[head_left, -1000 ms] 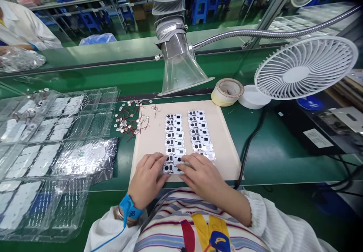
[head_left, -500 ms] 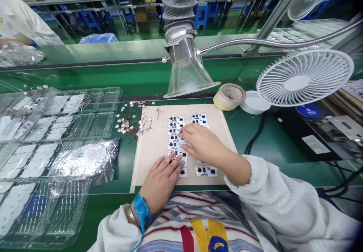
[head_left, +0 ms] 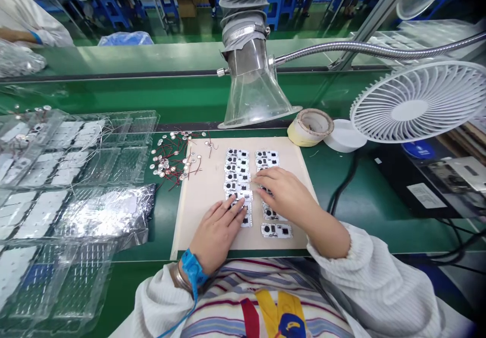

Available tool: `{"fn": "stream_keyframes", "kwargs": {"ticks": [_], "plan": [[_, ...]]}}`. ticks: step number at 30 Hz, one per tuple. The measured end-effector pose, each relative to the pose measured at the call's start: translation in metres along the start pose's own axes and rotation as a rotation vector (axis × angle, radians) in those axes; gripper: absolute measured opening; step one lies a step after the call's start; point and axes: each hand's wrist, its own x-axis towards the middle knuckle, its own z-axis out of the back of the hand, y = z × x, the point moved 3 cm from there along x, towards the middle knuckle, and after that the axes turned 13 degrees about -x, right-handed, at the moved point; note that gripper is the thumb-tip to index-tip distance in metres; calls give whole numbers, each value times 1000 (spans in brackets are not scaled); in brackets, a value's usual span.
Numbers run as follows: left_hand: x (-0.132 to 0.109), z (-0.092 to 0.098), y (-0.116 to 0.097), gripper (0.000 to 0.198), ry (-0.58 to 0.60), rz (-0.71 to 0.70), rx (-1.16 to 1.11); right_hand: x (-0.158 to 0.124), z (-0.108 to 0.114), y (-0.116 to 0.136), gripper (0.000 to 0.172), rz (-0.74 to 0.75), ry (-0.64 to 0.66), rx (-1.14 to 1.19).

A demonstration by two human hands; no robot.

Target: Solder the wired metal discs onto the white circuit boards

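Observation:
Small white circuit boards with black parts lie in two columns on a beige board [head_left: 205, 196], a left column [head_left: 237, 168] and a right column [head_left: 267, 158]. My left hand [head_left: 217, 232] rests with fingers spread on the lower boards of the left column and partly covers them. My right hand [head_left: 286, 193] is over the middle of the right column, its fingers stretched toward the gap between the columns, with nothing visible in them. Below it, a single circuit board [head_left: 277, 230] lies near the front edge. A blue wrist strap [head_left: 193, 269] circles my left wrist.
Small round discs with red and black wires [head_left: 167, 163] lie in a heap left of the boards. Clear plastic trays [head_left: 131, 163] and a silvery bag [head_left: 114, 214] are farther left. A fume hood [head_left: 258, 100], tape roll [head_left: 310, 126], white lid [head_left: 345, 136] and fan [head_left: 410, 110] stand behind.
My right hand has shifted right, from the left column to the right column. My left hand stays on the lower left boards. The view has tilted slightly.

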Motion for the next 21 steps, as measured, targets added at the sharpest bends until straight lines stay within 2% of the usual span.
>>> {"fn": "stream_keyframes", "kwargs": {"ticks": [7,12,17,21], "plan": [[2,6,-1,45,-23,49,-26,8,-23,9,39,98,37,-70],[16,7,4,58,-20,117,-29,10,-28,11,36,139,62,-107],[15,7,9,55,21,133,-41,5,-30,15,36,158,29,-121],[7,12,8,50,8,98,-56,0,-27,16,36,154,-12,-112]]}}
